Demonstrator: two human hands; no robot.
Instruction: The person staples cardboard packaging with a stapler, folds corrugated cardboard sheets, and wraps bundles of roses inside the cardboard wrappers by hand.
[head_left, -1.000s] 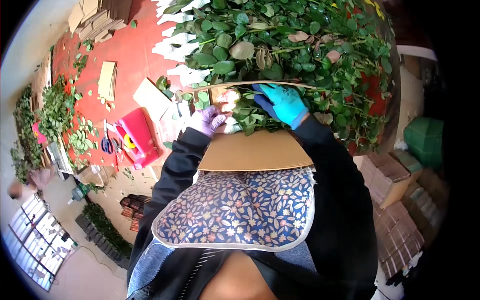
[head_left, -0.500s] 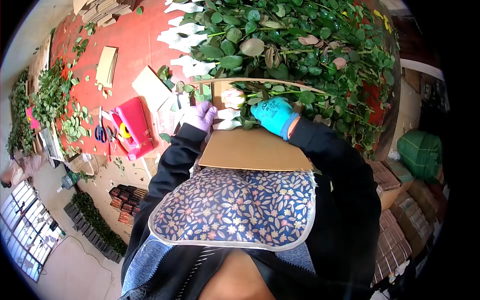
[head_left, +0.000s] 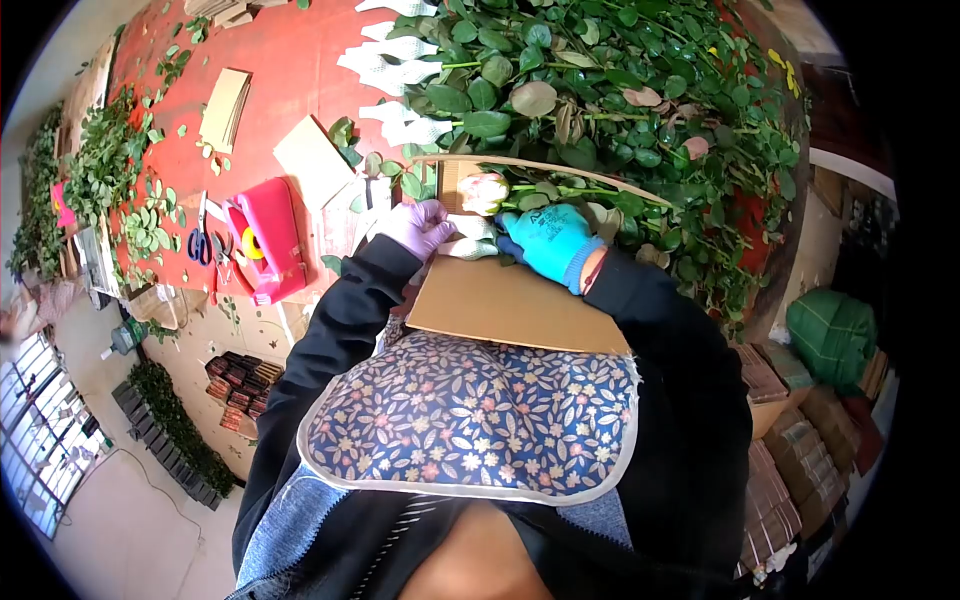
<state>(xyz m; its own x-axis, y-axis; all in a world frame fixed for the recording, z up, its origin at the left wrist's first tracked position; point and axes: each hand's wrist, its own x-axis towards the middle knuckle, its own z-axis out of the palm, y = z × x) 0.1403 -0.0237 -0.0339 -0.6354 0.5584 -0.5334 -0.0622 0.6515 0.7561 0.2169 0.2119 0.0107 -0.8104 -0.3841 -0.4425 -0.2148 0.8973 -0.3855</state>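
My left hand (head_left: 418, 228), in a purple glove, is closed with its fingertips at the tip of a white net sleeve (head_left: 470, 228) over a rose head. My right hand (head_left: 552, 240), in a blue glove, has its fingers curled at the base of the sleeved heads; the stems under it are hidden. Just beyond the hands, a pale pink and cream rose (head_left: 483, 193) lies bare against upright cardboard. A flat brown cardboard sheet (head_left: 515, 305) slopes from below the hands toward my floral apron (head_left: 470, 420).
Leafy rose stems (head_left: 600, 90) are heaped across the red table (head_left: 290, 60), with several white-sleeved heads (head_left: 400, 75) at their left. Further left are a pink tape dispenser (head_left: 275, 235), blue-handled scissors (head_left: 200, 243) and cardboard pieces (head_left: 226, 110). Wrapped bundles (head_left: 775, 500) stand on the right.
The view has shifted slightly, moving the table items. The right hand has moved a little down and inward around the base of the sleeved heads. The left hand stays at the sleeve tip.
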